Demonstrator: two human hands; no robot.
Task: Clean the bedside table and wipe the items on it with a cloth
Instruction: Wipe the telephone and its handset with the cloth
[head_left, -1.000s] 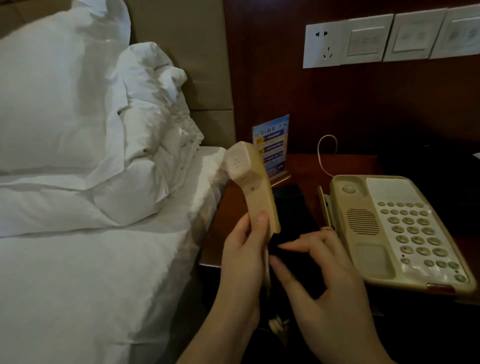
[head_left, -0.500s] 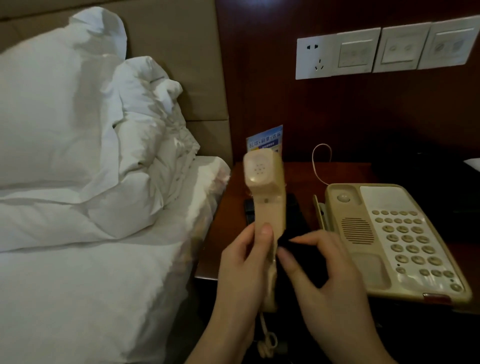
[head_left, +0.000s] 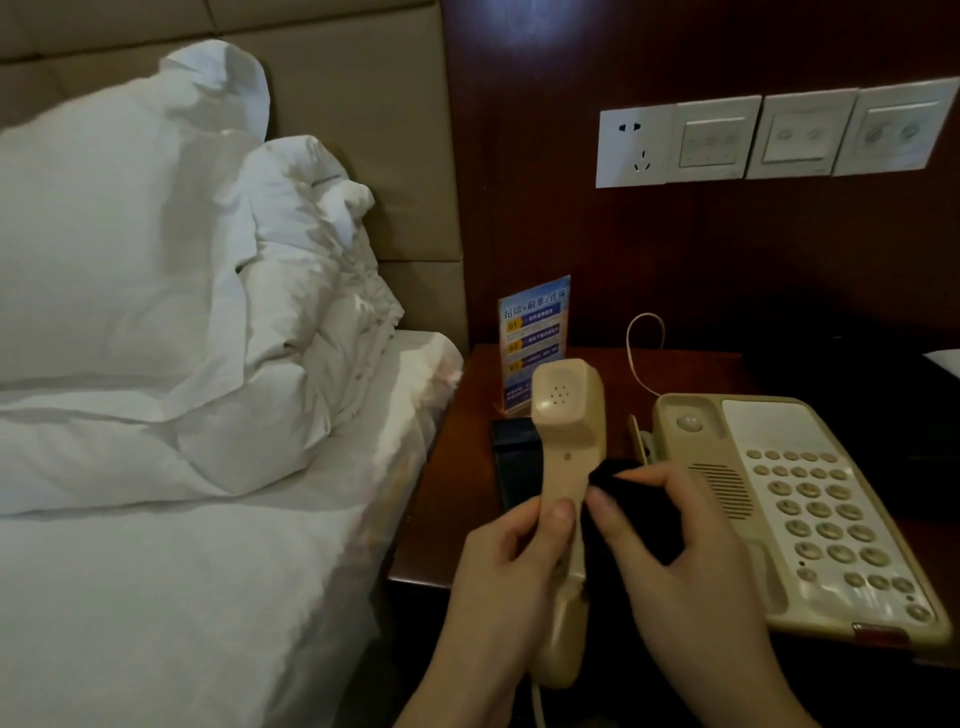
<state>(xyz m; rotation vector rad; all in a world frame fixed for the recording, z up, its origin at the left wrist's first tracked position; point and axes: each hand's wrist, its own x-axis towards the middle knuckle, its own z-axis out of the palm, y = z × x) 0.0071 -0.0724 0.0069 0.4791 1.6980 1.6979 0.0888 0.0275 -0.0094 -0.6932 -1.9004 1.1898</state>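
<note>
2 hands over the counter: left hand grips the beige handset, held upright above the counter's front edge; right hand pinches a black cloth against its side. Phone rests on the counter at right, sign behind.

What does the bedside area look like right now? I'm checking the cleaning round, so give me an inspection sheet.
Surface: dark wooden bedside table.
Job's things: handset lifted off the phone base; dark cloth against its side.
Clutter: blue sign card; black flat object.
Hands: left hand grips the handset; right hand holds the cloth.
Cables: thin cord looping behind the base.
Surroundings: white bedding, wall socket panel.
</note>
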